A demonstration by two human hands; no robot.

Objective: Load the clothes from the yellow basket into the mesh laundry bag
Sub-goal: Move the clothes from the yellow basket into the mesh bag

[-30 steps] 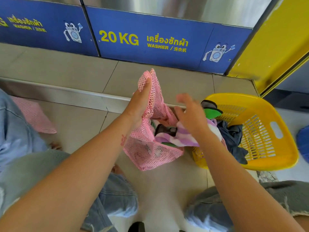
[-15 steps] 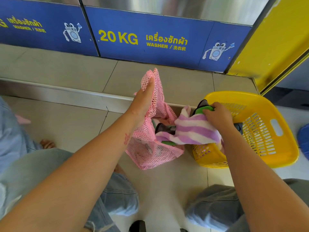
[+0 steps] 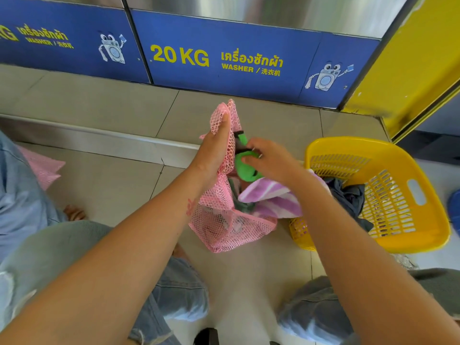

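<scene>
The left hand (image 3: 216, 151) pinches the upper edge of the pink mesh laundry bag (image 3: 225, 221), fingers closed on the netting and pointing toward 12 o'clock, so the bag hangs from the grip and spreads down to the tiled floor (image 3: 104, 185) at about 6 o'clock of that hand. The bag's long axis runs roughly from 12 to 6 o'clock, slightly leaning toward 5, with its mouth facing 3 o'clock toward the other hand. The right hand (image 3: 270, 160) is closed around a green garment (image 3: 245, 168) with a dark trim, holding it right at the bag's mouth, just at 3 o'clock of the left hand and touching the mesh. The green piece bulges out below the fingers toward 7 o'clock. Under the right wrist a purple-and-white striped cloth (image 3: 271, 199) lies half in the bag's opening, its stripes running from 8 to 2 o'clock, its far end trailing toward the yellow basket (image 3: 428, 195). The basket sits on the floor at 3 o'clock of the bag, touching it, with dark grey clothes (image 3: 348, 195) heaped against its near-left wall.
</scene>
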